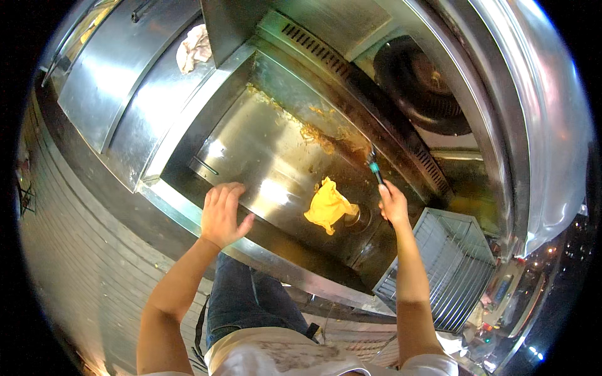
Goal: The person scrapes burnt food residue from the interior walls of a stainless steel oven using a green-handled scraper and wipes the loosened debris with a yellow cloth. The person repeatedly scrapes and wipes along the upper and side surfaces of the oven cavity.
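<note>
A recessed stainless steel basin (pixel 244 136) lies before me, with brown and yellowish food residue (pixel 317 138) along its far side. In my right hand (pixel 393 203) is the black handle of a tool (pixel 375 168) with a teal band; its dark head meets the residue at the far wall and is too blurred to name. My left hand (pixel 225 214) holds nothing, fingers apart, over the near rim. Between the hands, a crumpled yellow cloth (pixel 329 206) lies on the basin floor, beside a round drain-like fitting (pixel 360 218).
A wire rack or basket (pixel 454 268) stands at the right end of the basin. Beyond the slotted far ledge (pixel 315 44) sits a dark round pan (pixel 418 84). A crumpled whitish cloth (pixel 194 48) lies on the steel counter (pixel 155 98) at the left.
</note>
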`<control>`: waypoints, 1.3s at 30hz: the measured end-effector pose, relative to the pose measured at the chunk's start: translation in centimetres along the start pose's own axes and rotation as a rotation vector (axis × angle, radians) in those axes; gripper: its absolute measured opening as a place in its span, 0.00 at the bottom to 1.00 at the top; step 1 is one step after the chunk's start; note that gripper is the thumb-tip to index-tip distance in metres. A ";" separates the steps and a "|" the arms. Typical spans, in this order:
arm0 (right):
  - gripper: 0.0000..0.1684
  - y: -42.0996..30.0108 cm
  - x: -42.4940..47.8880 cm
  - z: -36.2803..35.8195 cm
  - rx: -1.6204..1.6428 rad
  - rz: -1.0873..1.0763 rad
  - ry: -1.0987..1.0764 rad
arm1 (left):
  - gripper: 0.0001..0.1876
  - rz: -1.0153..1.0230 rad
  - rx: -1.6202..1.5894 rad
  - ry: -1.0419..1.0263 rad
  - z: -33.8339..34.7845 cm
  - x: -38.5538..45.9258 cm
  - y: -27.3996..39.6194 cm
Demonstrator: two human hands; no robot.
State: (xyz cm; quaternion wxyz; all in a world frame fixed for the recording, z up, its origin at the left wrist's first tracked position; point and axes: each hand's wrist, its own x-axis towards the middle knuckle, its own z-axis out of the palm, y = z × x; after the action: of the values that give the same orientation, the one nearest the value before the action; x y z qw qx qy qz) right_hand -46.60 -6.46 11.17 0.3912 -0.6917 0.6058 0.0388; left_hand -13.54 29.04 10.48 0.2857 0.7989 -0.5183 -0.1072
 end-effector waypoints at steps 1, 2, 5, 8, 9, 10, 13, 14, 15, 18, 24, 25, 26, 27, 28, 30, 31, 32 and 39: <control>0.27 0.5 -0.7 -0.7 -0.003 0.020 0.023 | 0.34 0.012 -0.003 0.009 0.1 0.2 0.2; 0.27 0.6 -0.2 -1.0 0.011 0.020 0.020 | 0.34 0.023 -0.005 0.017 0.2 0.2 0.3; 0.28 2.1 0.0 -0.4 0.064 0.037 0.046 | 0.34 0.030 0.002 -0.034 0.5 0.1 0.1; 0.28 2.5 0.4 -1.4 0.069 0.025 0.011 | 0.34 0.040 0.009 -0.016 0.5 -0.2 0.1; 0.28 2.1 0.3 -1.8 0.031 0.034 0.015 | 0.34 0.040 0.006 -0.013 0.4 -0.2 0.0; 0.28 1.7 0.3 -2.0 0.017 0.013 0.016 | 0.35 0.041 0.013 -0.020 0.4 -0.2 0.0; 0.28 0.4 0.5 -2.5 0.067 -0.012 -0.084 | 0.35 0.034 0.029 -0.039 0.5 0.0 0.4; 0.27 -0.2 1.5 -2.2 0.087 -0.026 -0.114 | 0.35 0.026 0.034 -0.049 0.7 -0.1 0.4; 0.27 -1.4 2.6 -1.3 0.072 -0.039 -0.096 | 0.35 0.018 0.051 -0.047 0.5 0.2 0.0; 0.26 0.1 0.6 -1.5 0.177 0.032 -0.095 | 0.35 0.018 0.005 -0.032 0.6 -0.6 0.0; 0.27 1.7 0.3 -2.5 0.073 0.017 -0.030 | 0.35 0.035 0.061 -0.046 0.5 0.0 0.5; 0.27 1.8 0.2 -2.7 0.078 0.024 -0.034 | 0.35 0.035 0.075 -0.040 0.3 0.2 0.5; 0.27 1.8 0.2 -2.9 0.083 0.030 -0.040 | 0.35 0.038 0.064 -0.045 0.3 0.0 0.6; 0.27 1.4 0.4 -2.8 0.088 0.035 -0.048 | 0.35 0.031 0.050 -0.046 0.3 0.0 0.5; 0.27 1.0 0.7 -2.7 0.071 0.032 -0.064 | 0.35 0.022 0.037 -0.046 0.3 0.0 0.5; 0.28 -0.2 1.7 -2.8 0.027 0.022 -0.098 | 0.35 0.013 0.054 -0.045 0.3 0.5 0.2; 0.28 -2.1 2.3 -1.9 -0.067 -0.038 -0.126 | 0.35 0.013 0.078 -0.058 0.5 0.4 0.1; 0.29 -4.6 2.6 -0.1 -0.079 -0.033 -0.125 | 0.35 0.016 0.101 -0.078 0.4 -0.1 0.2; 0.26 -3.5 0.4 -0.6 -0.149 -0.007 -0.014 | 0.34 0.026 -0.030 0.023 0.2 -0.5 -0.5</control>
State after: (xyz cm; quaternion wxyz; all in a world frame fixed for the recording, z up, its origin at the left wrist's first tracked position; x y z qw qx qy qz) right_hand -43.77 -7.27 13.11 0.3429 -0.7208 0.5961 0.0870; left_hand -13.48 29.58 10.00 0.3048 0.7889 -0.5237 -0.1019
